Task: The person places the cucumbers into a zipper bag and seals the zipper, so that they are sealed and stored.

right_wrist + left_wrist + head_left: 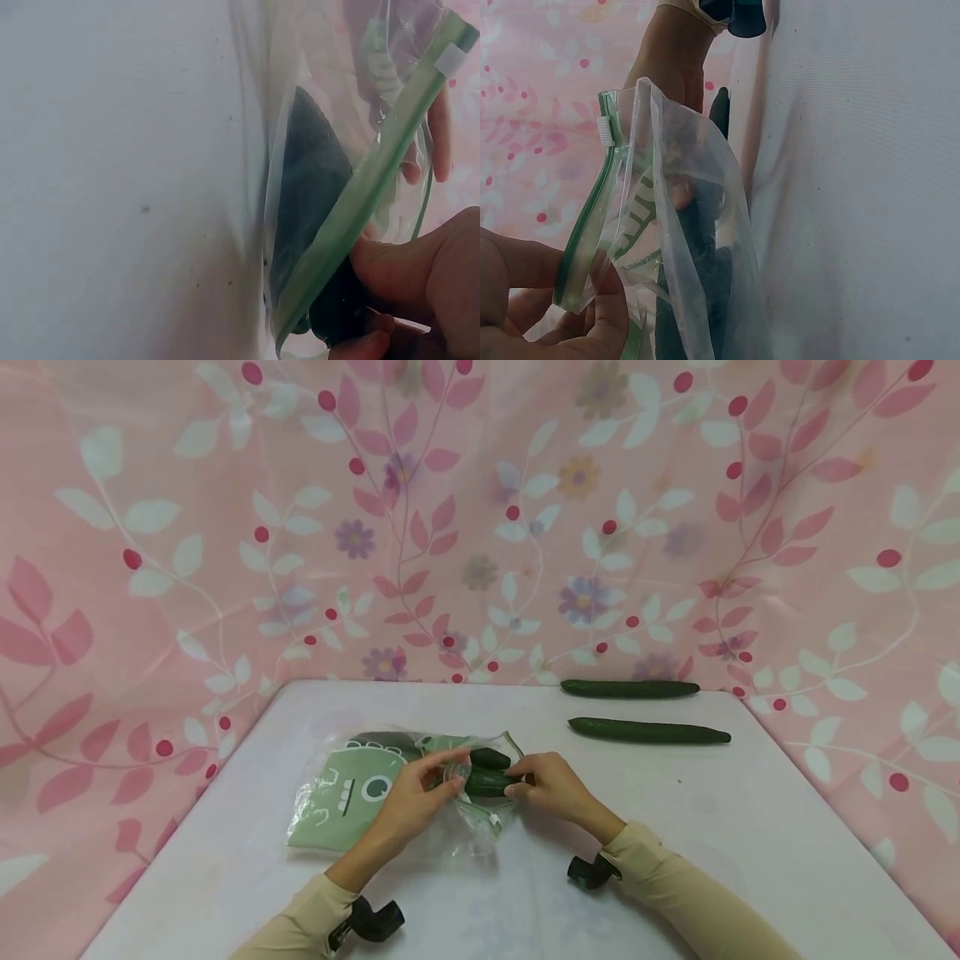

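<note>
Cucumber [487, 782]: pointing leftward, endwise into bag [671, 217]
Right hand [553, 787]: nearer, fingers pinching cucumber's right end
Left hand [411, 795]: fingers gripping bag's open edge

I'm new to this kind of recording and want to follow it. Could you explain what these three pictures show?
There is no machine working here, just a person's two bare hands. The wide picture comes from a camera on the head, looking forward and down; the other two come from cameras worn on the wrists. On the white table are a clear zip bag with a green cartoon face and, toward the far right, two loose cucumbers. The left hand pinches the bag's edge. The right hand holds the end of a cucumber partly inside the bag, with another beside it.
</note>
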